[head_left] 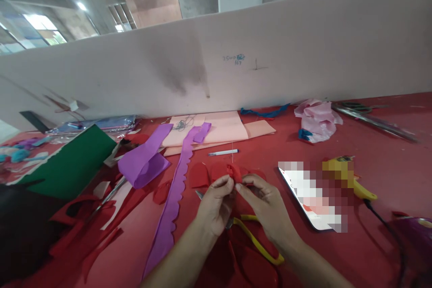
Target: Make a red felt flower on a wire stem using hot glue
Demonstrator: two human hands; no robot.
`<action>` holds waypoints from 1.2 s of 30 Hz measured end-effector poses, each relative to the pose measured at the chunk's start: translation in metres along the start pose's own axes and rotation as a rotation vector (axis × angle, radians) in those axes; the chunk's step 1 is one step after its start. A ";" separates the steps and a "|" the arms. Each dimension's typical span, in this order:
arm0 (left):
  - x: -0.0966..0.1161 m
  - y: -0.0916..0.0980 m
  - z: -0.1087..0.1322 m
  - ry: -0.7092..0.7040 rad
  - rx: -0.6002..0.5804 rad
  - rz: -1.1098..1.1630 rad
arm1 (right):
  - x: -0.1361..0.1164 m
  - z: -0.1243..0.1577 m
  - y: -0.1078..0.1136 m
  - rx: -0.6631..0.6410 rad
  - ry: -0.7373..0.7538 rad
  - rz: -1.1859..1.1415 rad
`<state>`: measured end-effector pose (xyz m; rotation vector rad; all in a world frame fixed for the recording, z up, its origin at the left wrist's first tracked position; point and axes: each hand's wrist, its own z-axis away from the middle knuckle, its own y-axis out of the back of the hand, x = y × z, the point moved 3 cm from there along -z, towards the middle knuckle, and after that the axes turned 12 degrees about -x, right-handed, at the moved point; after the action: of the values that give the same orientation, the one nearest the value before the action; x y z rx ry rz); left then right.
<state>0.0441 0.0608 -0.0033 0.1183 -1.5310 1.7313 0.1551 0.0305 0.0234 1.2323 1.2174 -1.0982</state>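
Between the fingertips of both hands is a small red piece of soft, felt-like material (233, 172), folded or rolled at the top. My left hand (214, 204) pinches it from the left with thumb and fingers. From the right, my right hand (265, 200) pinches the same piece. Several flat red cut pieces (199, 175) with rounded tops lie just behind the hands. Scissors with yellow-lined handles (258, 243) rest on the table under my wrists, partly hidden. A purple strip with a scalloped edge (173, 195) runs along the left of my left hand.
Left stand a folded purple strip (141, 166), a green sheet (81, 159) and red scraps (74, 225). A pen (223, 152) lies before pale pink sheets (216, 128). At right are a partly blurred flat device (297, 193) and a yellow tool (364, 190) with a black cord. A white partition (286, 49) rises behind.
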 end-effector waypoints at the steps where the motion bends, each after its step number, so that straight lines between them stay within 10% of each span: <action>1: -0.001 0.000 0.000 0.009 0.005 0.011 | 0.000 0.001 -0.001 -0.004 -0.009 -0.026; 36: 0.023 0.001 0.000 -0.037 -0.122 -0.391 | 0.003 -0.005 0.001 -0.021 -0.106 -0.197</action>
<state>0.0279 0.0717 0.0083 0.3641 -1.5187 1.3313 0.1562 0.0361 0.0210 1.0405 1.2862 -1.2747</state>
